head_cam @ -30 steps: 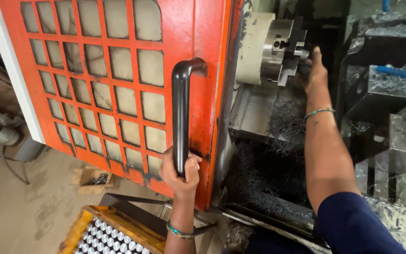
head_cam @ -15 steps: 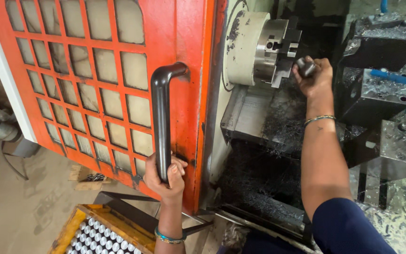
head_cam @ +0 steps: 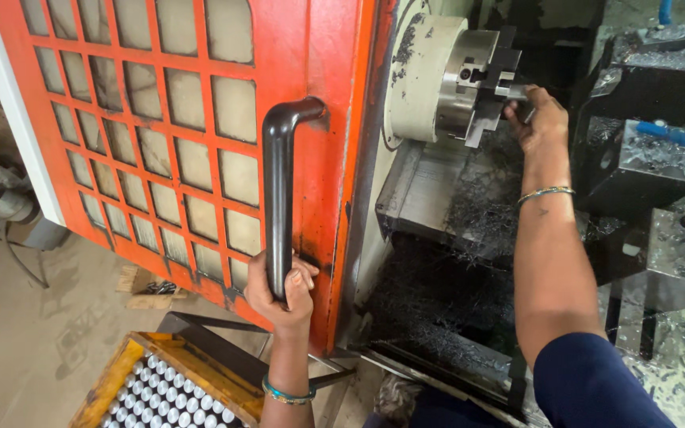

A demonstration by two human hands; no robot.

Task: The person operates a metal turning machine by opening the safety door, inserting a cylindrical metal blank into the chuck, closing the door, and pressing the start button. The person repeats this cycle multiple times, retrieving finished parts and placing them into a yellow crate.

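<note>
My left hand (head_cam: 281,290) grips the lower end of the black door handle (head_cam: 277,186) on the orange machine door (head_cam: 200,127) with its grid of small windows. My right hand (head_cam: 539,119) reaches inside the lathe and closes on a small metal workpiece (head_cam: 517,91) at the jaws of the round steel chuck (head_cam: 469,79). How deep the piece sits in the jaws is hidden by my fingers.
A black tool turret (head_cam: 636,135) with blue coolant tubes (head_cam: 679,136) stands right of my right hand. Metal chips cover the machine bed (head_cam: 453,206). A yellow tray of several shiny round parts (head_cam: 152,392) sits on the floor below the door.
My right hand has moved from just right of the chuck up to its jaws with the metal piece. The left hand stays on the handle; the view has shifted slightly.
</note>
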